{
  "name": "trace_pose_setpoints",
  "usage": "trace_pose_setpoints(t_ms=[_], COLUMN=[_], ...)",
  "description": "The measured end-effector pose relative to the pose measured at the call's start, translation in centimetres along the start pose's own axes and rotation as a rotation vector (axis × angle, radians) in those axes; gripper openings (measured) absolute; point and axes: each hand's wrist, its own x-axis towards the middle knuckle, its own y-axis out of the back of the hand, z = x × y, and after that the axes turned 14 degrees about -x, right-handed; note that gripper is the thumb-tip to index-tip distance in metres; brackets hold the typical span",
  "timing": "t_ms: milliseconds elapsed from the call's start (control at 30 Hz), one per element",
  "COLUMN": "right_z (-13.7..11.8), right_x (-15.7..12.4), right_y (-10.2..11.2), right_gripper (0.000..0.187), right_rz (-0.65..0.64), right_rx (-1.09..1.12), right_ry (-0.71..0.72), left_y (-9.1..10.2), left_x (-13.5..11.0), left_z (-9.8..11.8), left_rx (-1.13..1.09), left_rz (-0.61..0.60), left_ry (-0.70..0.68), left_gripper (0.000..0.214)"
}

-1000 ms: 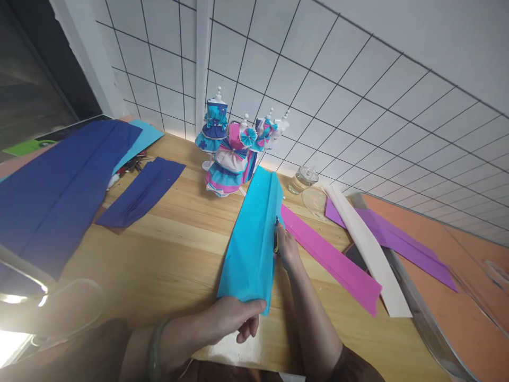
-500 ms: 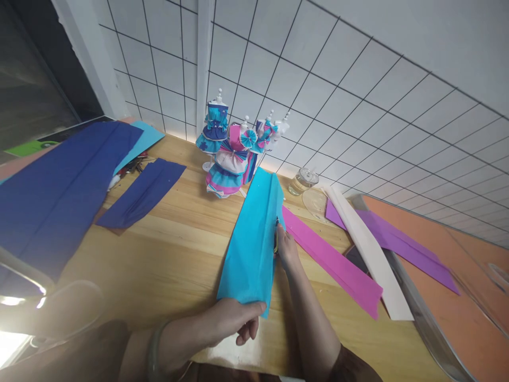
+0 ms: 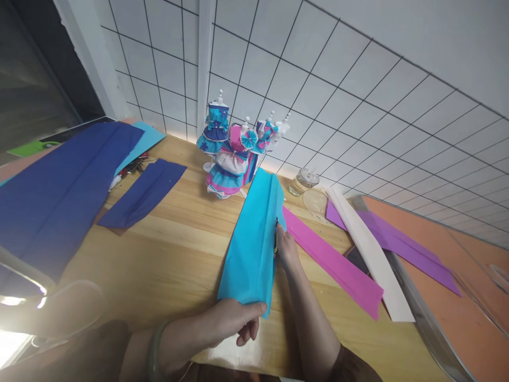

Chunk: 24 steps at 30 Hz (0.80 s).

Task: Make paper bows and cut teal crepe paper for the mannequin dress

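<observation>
from my remote station i see a wooden tabletop [image 3: 178, 254], pale and grained, across the centre. a white wall [image 3: 310, 48], ruled by dark lines into squares, spans 10 to 3 o'clock, with a plain white band [image 3: 445, 32] above it at 2. a white upright strip [image 3: 205, 63] divides it at 11. at 10 i note a dark panel [image 3: 32, 63] beside a white frame [image 3: 85, 58]. at 4, a grey rim [image 3: 431, 334] borders an orange surface [image 3: 481, 323]. bright glare [image 3: 11, 345] lies at 8.

Turquoise sheet [image 3: 248, 244] in the left fingers [image 3: 249, 330]
</observation>
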Motion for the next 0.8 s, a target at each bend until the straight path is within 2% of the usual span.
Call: trace_pose_setpoints(t_ms=[533,800], right_z=[0.8,0.38], right_x=[0.52,0.87], right_y=[0.17,0.51], right_gripper=[0.046,0.053], right_rz=[-0.019,-0.066], right_rx=[0.06,0.054], right_ry=[0.018,0.048], left_y=[0.17,0.29], left_x=[0.24,0.45], left_z=[-0.37,-0.72], left_rx=[-0.004,-0.013], left_rz=[-0.004,-0.006], left_ry=[-0.008,-0.015], left_gripper=[0.05,0.051])
